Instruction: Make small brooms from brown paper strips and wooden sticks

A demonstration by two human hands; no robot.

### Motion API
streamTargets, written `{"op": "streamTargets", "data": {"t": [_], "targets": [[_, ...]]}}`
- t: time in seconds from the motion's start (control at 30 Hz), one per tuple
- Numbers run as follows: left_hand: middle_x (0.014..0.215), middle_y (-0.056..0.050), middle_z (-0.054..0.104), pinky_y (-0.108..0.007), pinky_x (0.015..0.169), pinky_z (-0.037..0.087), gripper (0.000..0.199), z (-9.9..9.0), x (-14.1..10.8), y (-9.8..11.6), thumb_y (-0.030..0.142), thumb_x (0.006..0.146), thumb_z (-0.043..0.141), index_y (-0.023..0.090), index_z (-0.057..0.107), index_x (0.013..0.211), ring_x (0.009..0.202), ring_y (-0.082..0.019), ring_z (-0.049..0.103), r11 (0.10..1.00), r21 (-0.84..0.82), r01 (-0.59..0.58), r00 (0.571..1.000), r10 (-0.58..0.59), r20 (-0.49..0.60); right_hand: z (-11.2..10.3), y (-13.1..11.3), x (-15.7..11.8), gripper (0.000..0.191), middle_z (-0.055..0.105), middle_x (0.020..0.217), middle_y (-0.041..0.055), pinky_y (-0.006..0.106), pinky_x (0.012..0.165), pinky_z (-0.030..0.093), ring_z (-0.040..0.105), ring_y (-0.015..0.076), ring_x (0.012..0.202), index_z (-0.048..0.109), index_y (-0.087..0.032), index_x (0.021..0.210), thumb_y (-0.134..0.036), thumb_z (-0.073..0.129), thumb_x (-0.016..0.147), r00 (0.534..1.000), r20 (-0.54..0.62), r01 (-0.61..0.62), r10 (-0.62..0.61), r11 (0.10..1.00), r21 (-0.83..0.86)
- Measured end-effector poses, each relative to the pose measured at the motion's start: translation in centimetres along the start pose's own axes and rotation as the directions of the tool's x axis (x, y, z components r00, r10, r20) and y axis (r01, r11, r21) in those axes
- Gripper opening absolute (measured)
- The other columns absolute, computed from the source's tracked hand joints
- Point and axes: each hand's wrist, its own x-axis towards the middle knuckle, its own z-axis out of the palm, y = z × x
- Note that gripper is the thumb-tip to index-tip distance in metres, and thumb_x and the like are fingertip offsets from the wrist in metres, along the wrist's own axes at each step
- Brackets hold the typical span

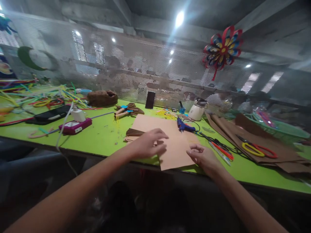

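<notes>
A light brown paper sheet (173, 145) lies at the front edge of the green table, one corner over the edge. My left hand (150, 142) hovers at the sheet's left side, fingers spread and slightly curled, nothing in them. At the right edge of the sheet, my right hand (201, 157) has thumb and fingers closed on its border. Pleated dark brown paper (134, 132) is partly hidden behind my left hand. A blue glue gun (185, 125) rests on the paper just beyond my hands.
Scissors (259, 150) lie on brown paper (233, 139) at the right, near pens (221, 150). A purple power strip (75, 126) and a black case (50, 115) are at the left. Behind stand a phone (150, 100) and a white jug (197, 110).
</notes>
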Motion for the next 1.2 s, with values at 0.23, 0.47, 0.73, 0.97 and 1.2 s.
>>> {"op": "streamTargets", "data": {"t": [0.23, 0.47, 0.73, 0.97, 1.2], "targets": [[0.128, -0.013, 0.051, -0.042, 0.106, 0.028, 0.055, 3.1, -4.3, 4.0, 0.047, 0.082, 0.055, 0.017, 0.046, 0.127, 0.125, -0.027, 0.038, 0.989, 0.141, -0.052, 0.992, 0.035, 0.118, 0.5, -0.6, -2.2, 0.073, 0.045, 0.047, -0.0110, 0.017, 0.042, 0.024, 0.034, 0.0050, 0.042, 0.046, -0.015, 0.124, -0.025, 0.076, 0.058, 1.000, -0.013, 0.013, -0.012, 1.000, 0.016], [0.104, -0.012, 0.064, -0.038, 0.093, 0.041, 0.028, 5.2, -3.9, 3.6, 0.035, 0.092, 0.041, 0.017, 0.061, 0.098, 0.106, -0.023, 0.055, 0.978, 0.206, -0.034, 0.998, 0.024, 0.051, 0.1, -1.5, -3.1, 0.034, 0.055, 0.057, -0.0012, 0.023, 0.047, 0.036, 0.044, 0.0096, 0.049, 0.070, -0.013, 0.084, -0.040, 0.072, 0.064, 0.989, 0.146, 0.065, -0.022, 0.954, -0.293], [0.097, -0.008, 0.068, -0.030, 0.084, 0.044, 0.028, 5.4, -3.8, 2.6, 0.028, 0.091, 0.041, 0.018, 0.066, 0.095, 0.094, -0.018, 0.059, 0.987, 0.146, 0.070, 0.998, -0.070, -0.004, -2.9, -2.6, -3.7, 0.032, 0.064, 0.081, 0.0055, 0.033, 0.071, 0.045, 0.057, 0.0211, 0.077, 0.072, -0.021, 0.091, -0.046, 0.055, 0.081, 0.875, 0.432, 0.453, -0.217, 0.682, -0.575], [0.058, -0.004, 0.060, -0.025, 0.054, 0.032, 0.037, 3.1, -0.4, 1.9, 0.041, 0.084, 0.047, 0.015, 0.064, 0.063, 0.055, -0.014, 0.049, 0.962, 0.125, 0.243, 0.959, -0.258, 0.118, -1.5, -2.2, -0.9, 0.021, 0.060, 0.083, 0.0057, 0.031, 0.074, 0.043, 0.055, 0.0196, 0.079, 0.070, -0.019, 0.077, -0.036, 0.059, 0.080, 0.778, 0.588, 0.617, -0.223, 0.451, -0.645], [0.048, 0.004, 0.040, -0.023, 0.046, 0.021, 0.040, 2.6, 1.4, -0.6, 0.052, 0.073, 0.051, 0.016, 0.048, 0.055, 0.047, -0.010, 0.033, 0.874, -0.202, 0.442, 0.893, -0.408, 0.189, -1.2, -2.5, 3.0, 0.034, 0.063, 0.093, 0.0067, 0.032, 0.077, 0.043, 0.056, 0.0235, 0.089, 0.068, -0.017, 0.088, -0.045, 0.067, 0.069, 0.846, 0.473, 0.531, -0.245, 0.450, -0.718]]}}
